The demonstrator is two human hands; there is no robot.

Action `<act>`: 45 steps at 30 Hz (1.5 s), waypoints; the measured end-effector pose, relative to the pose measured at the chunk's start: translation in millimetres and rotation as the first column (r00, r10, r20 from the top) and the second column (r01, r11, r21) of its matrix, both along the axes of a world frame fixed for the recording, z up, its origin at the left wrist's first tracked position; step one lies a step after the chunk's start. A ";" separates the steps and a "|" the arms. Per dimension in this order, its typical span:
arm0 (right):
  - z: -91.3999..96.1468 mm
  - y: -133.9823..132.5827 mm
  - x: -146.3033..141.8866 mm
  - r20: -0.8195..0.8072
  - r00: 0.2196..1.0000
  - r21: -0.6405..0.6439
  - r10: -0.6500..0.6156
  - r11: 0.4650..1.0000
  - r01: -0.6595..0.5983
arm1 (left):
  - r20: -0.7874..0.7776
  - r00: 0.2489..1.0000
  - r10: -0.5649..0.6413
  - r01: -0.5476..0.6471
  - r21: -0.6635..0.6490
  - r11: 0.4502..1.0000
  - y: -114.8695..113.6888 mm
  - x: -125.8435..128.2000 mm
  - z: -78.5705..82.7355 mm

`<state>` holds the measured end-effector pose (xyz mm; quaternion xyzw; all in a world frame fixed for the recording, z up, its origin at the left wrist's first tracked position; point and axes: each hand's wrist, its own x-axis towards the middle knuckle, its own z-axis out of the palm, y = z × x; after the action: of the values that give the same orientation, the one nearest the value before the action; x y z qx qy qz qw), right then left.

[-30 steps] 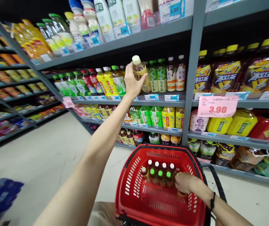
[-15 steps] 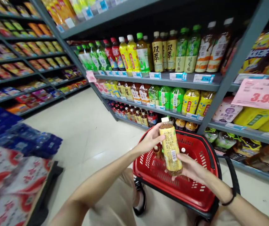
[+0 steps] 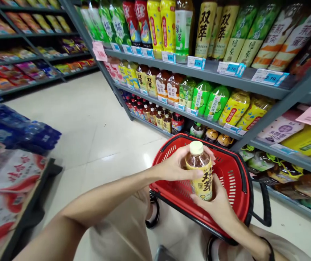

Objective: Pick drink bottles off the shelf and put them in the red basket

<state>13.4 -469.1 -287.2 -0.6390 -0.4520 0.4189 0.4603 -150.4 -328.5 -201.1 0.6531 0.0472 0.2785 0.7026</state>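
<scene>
Head view: both bare hands are gripping one bottle, and that bottle is hanging over the red basket, cap upward and leaning slightly. The left hand is holding it from the side near its shoulder, thumb lying across the yellow label and fingertips showing around the far side. The right hand is cradling the lower part, thumb on one side and fingers on the other. Both grips are looking firm, with no gap showing between palm and plastic. The pale cap is sitting in place on the neck.

Hands and bottle are hiding much of the basket's inside, so I cannot tell all that it is holding. Its black handle is sticking out on the right. Beyond it, the shelf is carrying rows of drinks, including tall bottles that are bearing similar lettering.

As I judge it, the step in hand is a two-handed hold, with the label facing the person. Any next move would be calling for one hand to be keeping its hold while the other is loosening, and for the bottle to be clearing the basket's rim.
</scene>
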 end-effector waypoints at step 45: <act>18.7 16.4 38.9 -0.032 0.999 0.287 0.030 0.958 -0.019 | -0.025 0.955 0.294 -0.233 -0.677 0.699 52.2 6.1 -17.7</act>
<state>52.3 -452.7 -268.6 -0.5522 -0.5075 0.3659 0.5510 -144.3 -276.3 -218.8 0.3290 0.2074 0.3676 0.8447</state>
